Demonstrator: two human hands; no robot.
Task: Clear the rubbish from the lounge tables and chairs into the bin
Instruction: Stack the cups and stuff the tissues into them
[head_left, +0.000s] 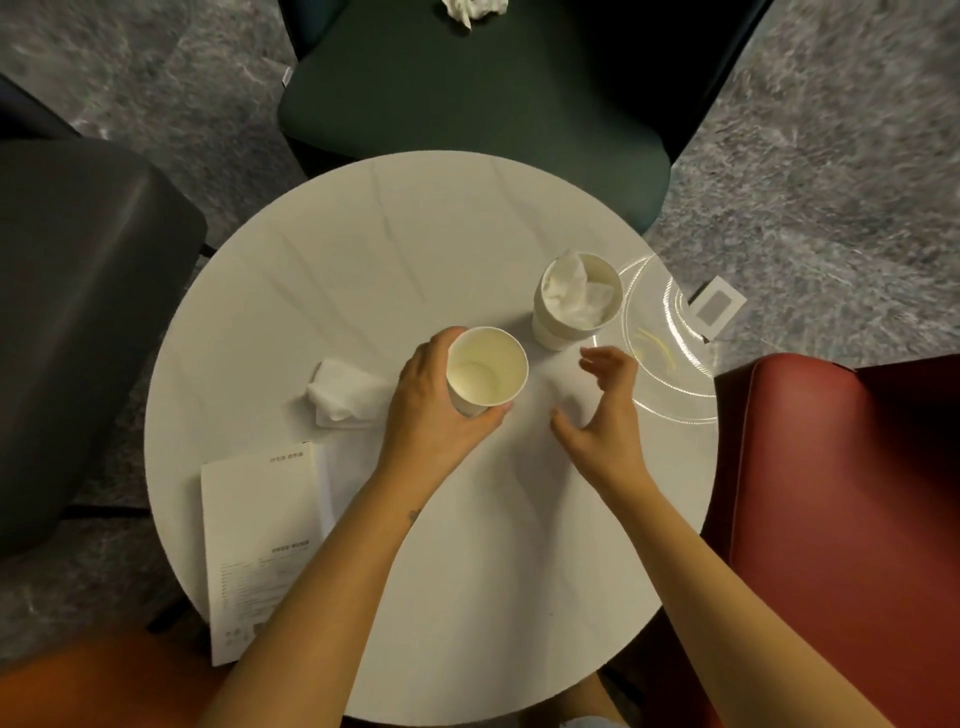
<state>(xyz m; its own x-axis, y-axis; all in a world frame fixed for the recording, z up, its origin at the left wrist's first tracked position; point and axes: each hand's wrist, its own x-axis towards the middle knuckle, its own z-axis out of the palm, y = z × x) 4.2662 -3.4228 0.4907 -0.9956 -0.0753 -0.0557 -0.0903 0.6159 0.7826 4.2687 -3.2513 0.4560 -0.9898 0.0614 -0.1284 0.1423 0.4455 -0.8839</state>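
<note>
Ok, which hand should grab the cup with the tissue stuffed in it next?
Right. The right hand is open, holds nothing and hovers just short of the tissue-stuffed cup. The left hand grips the empty cup, so it is likely busy.

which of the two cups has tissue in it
The free-standing cup beside the clear plate; the other cup, gripped by the left hand, is empty.

Head view: we look almost straight down on the round tabletop, close above its near edge.
</note>
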